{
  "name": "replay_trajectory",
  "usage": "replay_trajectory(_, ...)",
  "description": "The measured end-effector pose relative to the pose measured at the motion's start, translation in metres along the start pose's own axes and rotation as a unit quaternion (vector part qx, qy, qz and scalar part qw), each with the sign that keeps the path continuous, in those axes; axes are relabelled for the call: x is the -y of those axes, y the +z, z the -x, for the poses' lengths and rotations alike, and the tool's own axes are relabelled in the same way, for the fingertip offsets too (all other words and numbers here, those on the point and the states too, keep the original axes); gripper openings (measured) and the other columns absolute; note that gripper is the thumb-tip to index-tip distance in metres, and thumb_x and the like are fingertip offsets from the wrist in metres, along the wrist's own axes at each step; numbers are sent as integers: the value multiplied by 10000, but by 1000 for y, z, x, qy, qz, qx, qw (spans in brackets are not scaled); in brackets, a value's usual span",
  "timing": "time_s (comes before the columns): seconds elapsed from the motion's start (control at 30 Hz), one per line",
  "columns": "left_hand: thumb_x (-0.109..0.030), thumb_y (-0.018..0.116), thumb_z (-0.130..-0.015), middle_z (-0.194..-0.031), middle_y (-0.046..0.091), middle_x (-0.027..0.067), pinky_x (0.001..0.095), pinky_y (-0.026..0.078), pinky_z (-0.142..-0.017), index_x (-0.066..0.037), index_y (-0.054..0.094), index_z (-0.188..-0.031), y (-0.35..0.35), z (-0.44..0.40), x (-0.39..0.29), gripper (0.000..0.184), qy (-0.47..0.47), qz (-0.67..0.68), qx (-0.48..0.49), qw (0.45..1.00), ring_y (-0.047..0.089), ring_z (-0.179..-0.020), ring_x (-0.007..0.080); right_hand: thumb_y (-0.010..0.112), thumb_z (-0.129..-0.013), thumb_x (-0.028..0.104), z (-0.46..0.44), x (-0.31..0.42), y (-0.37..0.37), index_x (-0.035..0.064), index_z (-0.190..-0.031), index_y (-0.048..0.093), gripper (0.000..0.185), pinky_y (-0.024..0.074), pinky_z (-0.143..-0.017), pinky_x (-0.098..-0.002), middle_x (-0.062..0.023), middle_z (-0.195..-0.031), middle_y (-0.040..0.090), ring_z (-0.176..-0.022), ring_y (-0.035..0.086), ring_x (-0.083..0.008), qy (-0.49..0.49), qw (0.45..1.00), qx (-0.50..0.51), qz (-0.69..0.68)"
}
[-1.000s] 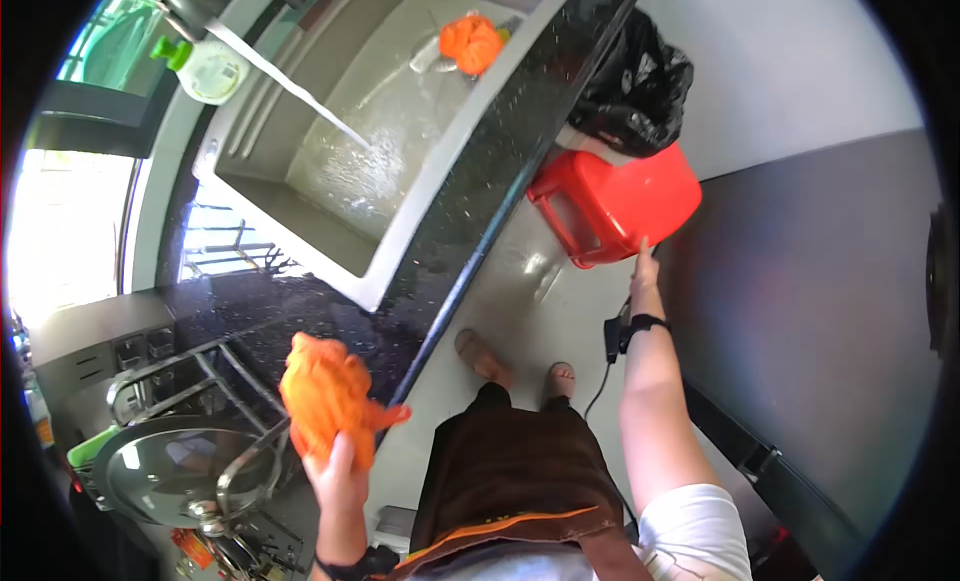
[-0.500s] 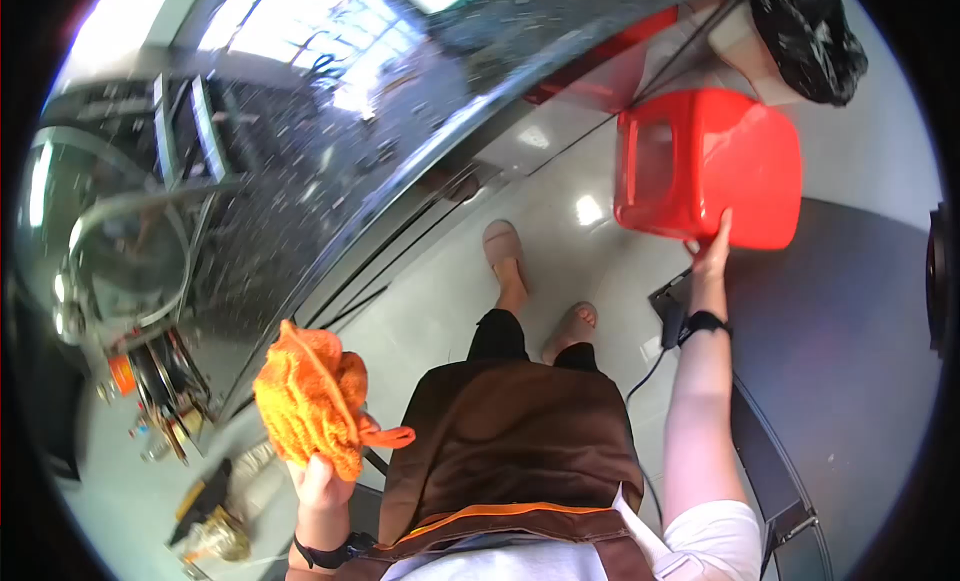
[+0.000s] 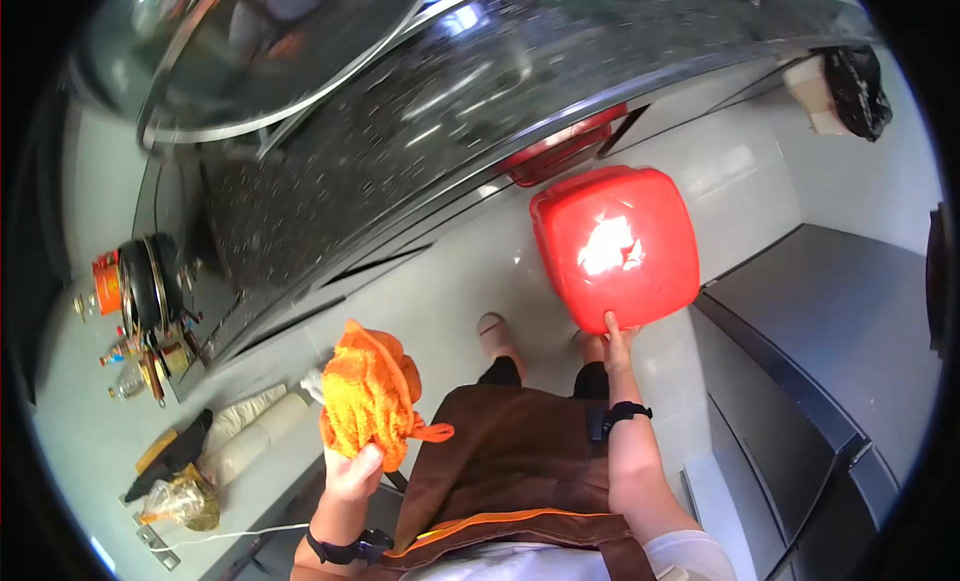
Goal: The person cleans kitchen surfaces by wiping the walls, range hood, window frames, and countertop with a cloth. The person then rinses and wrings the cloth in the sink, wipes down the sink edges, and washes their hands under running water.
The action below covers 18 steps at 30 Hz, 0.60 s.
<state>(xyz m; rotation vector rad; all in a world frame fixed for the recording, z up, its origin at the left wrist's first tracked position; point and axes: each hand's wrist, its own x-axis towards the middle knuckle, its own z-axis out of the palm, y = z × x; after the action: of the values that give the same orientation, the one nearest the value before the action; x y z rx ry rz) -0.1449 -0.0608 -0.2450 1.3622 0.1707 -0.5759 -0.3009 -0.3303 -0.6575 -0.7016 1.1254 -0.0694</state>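
Observation:
My left hand [image 3: 352, 473] is closed around a bunched orange cloth [image 3: 368, 396] with a hanging loop, held up at the lower left of the head view. At the right, my right hand [image 3: 619, 343] grips the near edge of a red plastic stool [image 3: 650, 206]. The stool's smooth, shiny seat faces up toward me, and its legs are hidden beneath it. My thumb lies over the seat's rim; the other fingers are mostly under it.
A dark speckled counter [image 3: 330, 171] runs diagonally ahead, carrying a large glass-like lid [image 3: 300, 41]. Dark pans [image 3: 150, 286] and bottles stand at far left. A grey cabinet [image 3: 840, 331] is at the right, a black bag [image 3: 855, 91] at the far right. My feet are on the tiled floor.
The red stool has swung leftward and closer to me with my right hand, its seat now facing up. The cloth stays in my left hand, and my view has turned.

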Motion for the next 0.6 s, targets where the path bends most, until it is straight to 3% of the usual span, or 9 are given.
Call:
replay_trajectory(0.07, -220, 713, -798, -1228, 531, 193, 510, 477, -919, 5, 288, -1388, -24, 10, 8, 760, 6, -3, -7, 1000, 596, -1061, 363, 768, -799, 233, -1, -46, 24, 18, -1453, 209, 886, 338, -1064, -367, -111, -1403, 397, -1266, 403, -223, -72, 997, 29, 1)
replay_trajectory(0.1, -262, 700, -806, -1198, 538, 183, 492, 484, -888, 2, 296, -1380, -37, 16, 11, 750, 4, -25, -25, 999, 601, -1027, 341, 750, -814, 231, 13, -65, 40, 115, -1439, 241, 814, 378, -1023, -403, -62, -1394, 410, -1255, 421, -217, -84, 995, 37, 23)
replay_trajectory(0.23, -280, 672, -830, -1162, 550, 175, 448, 492, -856, -1, 306, -1361, -101, 48, 0, 703, -3, -27, -65, 998, 611, -997, 307, 769, -799, 251, 71, -138, 86, 72, -1403, 343, 760, 354, -1038, -391, -69, -1327, 485, -1224, 452, -211, -55, 985, 107, 125)
replay_trajectory(0.3, -213, 641, -857, -1186, 541, 176, 438, 489, -859, -4, 320, -1345, -130, 62, 7, 620, 3, -19, -91, 996, 599, -1033, 310, 767, -806, 279, 100, -147, 107, 31, -1320, 428, 664, 452, -915, -328, -80, -1224, 553, -1092, 539, -171, 38, 967, 127, 217)
replay_trajectory(0.4, -129, 652, -863, -1196, 551, 148, 414, 456, -941, 2, 335, -1332, -145, 65, -5, 580, -4, 29, -73, 997, 571, -1097, 275, 716, -839, 382, 129, -113, 138, 27, -1208, 546, 539, 486, -821, -291, -83, -1132, 601, -1016, 575, -164, 192, 925, 91, 313)
replay_trajectory(0.43, -153, 648, -880, -1197, 551, 135, 388, 455, -937, 7, 352, -1314, -161, 68, 3, 549, -5, -14, -73, 997, 571, -1085, 245, 716, -839, 382, 151, -87, 156, 27, -1208, 546, 539, 486, -821, -291, -83, -1132, 601, -1016, 575, -164, 178, 926, 91, 321)
replay_trajectory(0.5, -172, 653, -884, -1199, 552, 132, 381, 451, -941, 7, 363, -1310, -177, 71, 1, 545, 23, -13, -38, 999, 565, -1089, 228, 656, -848, 509, 186, -33, 200, 22, -1193, 582, 601, 499, -807, -275, -104, -1160, 610, -1026, 595, -179, 285, 755, 197, 557)
replay_trajectory(0.53, -191, 657, -888, -1201, 552, 129, 374, 447, -945, 8, 373, -1306, -183, 72, -7, 543, 32, -25, -10, 999, 560, -1094, 212, 606, -855, 568, 195, -35, 206, 26, -1299, 514, 707, 479, -900, -317, -131, -1248, 578, -1136, 560, -215, 260, 813, 260, 451)
replay_trajectory(0.6, -264, 557, -957, -1206, 556, 116, 347, 447, -944, 4, 388, -1312, -186, 70, -21, 476, 55, 52, 83, 994, 553, -1099, 182, 506, -940, 502, 257, 18, 258, 46, -1416, 364, 675, 373, -1044, -398, -145, -1369, 481, -1267, 457, -224, 203, 844, 433, 241)
